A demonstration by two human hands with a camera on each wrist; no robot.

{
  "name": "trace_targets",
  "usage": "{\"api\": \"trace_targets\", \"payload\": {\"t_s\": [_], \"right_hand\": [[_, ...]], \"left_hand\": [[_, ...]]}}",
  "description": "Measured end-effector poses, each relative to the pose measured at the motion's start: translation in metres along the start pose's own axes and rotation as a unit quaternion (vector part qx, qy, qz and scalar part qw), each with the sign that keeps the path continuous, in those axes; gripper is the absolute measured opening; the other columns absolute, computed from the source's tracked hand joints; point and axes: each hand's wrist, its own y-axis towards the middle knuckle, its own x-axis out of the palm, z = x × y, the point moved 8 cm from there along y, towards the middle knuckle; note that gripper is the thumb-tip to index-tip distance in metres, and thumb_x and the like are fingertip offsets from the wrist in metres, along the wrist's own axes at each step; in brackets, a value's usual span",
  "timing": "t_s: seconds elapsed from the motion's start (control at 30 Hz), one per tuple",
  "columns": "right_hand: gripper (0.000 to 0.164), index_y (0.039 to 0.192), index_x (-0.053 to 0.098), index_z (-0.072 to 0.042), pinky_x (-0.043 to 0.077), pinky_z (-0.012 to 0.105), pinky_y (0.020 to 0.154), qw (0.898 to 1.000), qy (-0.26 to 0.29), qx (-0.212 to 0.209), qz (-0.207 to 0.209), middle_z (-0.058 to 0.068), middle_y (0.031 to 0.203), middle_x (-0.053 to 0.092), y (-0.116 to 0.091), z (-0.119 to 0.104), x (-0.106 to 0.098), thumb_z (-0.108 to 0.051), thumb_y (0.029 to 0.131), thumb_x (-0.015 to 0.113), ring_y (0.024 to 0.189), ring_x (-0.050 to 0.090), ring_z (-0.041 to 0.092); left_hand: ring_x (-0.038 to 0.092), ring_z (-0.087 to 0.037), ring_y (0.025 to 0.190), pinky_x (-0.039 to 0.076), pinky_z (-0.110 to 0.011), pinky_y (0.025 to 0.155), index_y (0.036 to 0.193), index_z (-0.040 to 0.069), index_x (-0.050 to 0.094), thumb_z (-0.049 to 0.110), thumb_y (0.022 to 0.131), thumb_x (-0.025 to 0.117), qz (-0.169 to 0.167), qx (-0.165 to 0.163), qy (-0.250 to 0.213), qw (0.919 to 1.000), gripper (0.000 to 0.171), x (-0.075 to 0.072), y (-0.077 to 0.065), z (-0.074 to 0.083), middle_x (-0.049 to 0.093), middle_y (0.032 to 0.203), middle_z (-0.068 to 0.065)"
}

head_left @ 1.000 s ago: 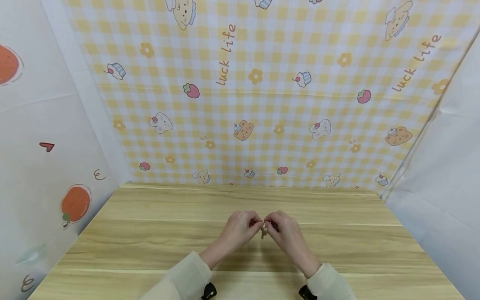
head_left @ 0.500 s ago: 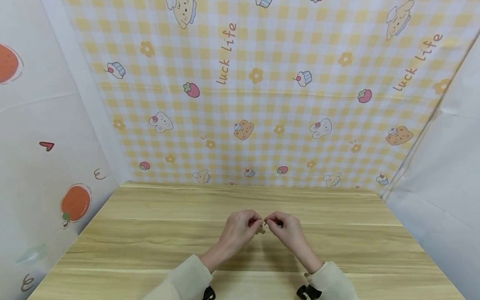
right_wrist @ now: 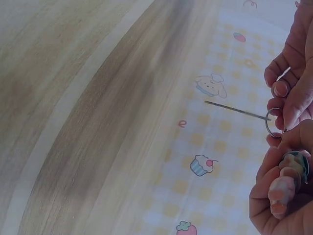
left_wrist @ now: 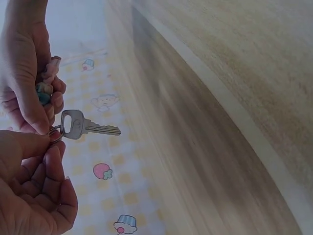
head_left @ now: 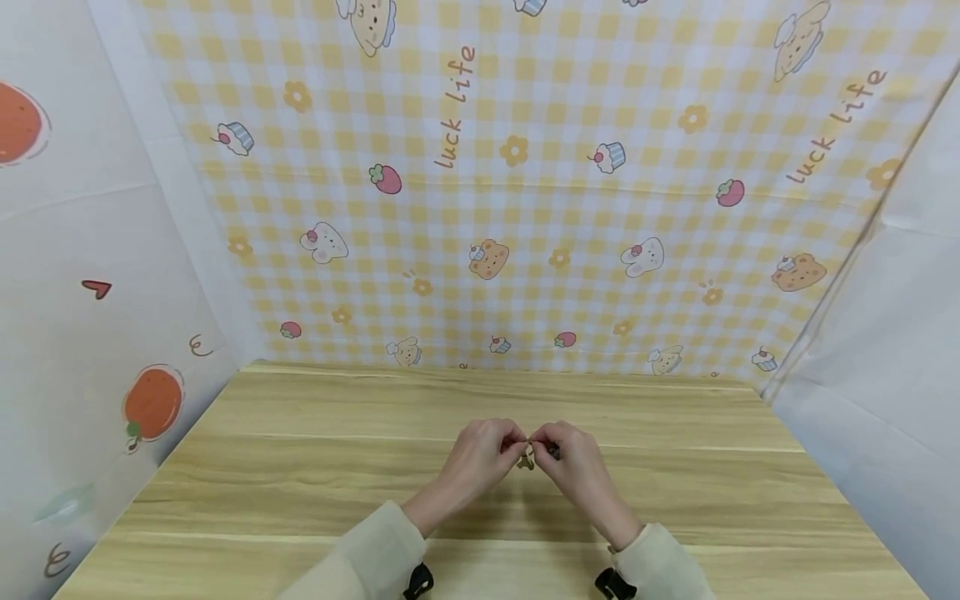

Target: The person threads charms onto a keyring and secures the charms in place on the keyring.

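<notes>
Both hands meet above the wooden table, fingertip to fingertip, in the head view. My left hand [head_left: 480, 454] pinches a metal key ring [right_wrist: 267, 128] between thumb and forefinger. A silver key [left_wrist: 102, 129] hangs from that ring, its toothed blade pointing away from the fingers. My right hand [head_left: 576, 462] has its thumb and forefinger pinched at the ring's edge, right beside the left fingertips. Tucked in its curled fingers is a small pink and teal figurine charm [right_wrist: 282, 188], partly covered. The right fingertips hide the spot where charm and ring come together.
Under the hands lies a light wood-grain table [head_left: 337, 467]. A yellow checked cloth [head_left: 420, 208] with cartoon prints hangs along its back edge, and white sheets [head_left: 75, 208] stand at the sides. Black wrist straps [head_left: 615, 583] sit by the cream sleeves [head_left: 375, 550].
The dangling key has swung and turned below the fingertips, while the right fingers have shifted slightly at the ring. Both hands stay nearly in place.
</notes>
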Motion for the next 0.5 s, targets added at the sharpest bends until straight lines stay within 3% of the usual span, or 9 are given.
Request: {"api": "trace_targets", "payload": {"t_s": [0.5], "right_hand": [[0.013,0.076,0.070,-0.008,0.041,0.017,0.052,0.997,0.038,0.054,-0.032,-0.005,0.066,0.061,0.0019,0.0085,0.0015,0.002,0.081,0.065,0.055,0.045,-0.001]], "left_hand": [[0.048,0.003,0.055,0.041,-0.014,0.053,0.077,0.010,0.069,0.008,0.084,0.068,0.029,-0.006,-0.016,0.9994,0.007,-0.0005,-0.0030,-0.0014,0.065,0.068,0.004]]}}
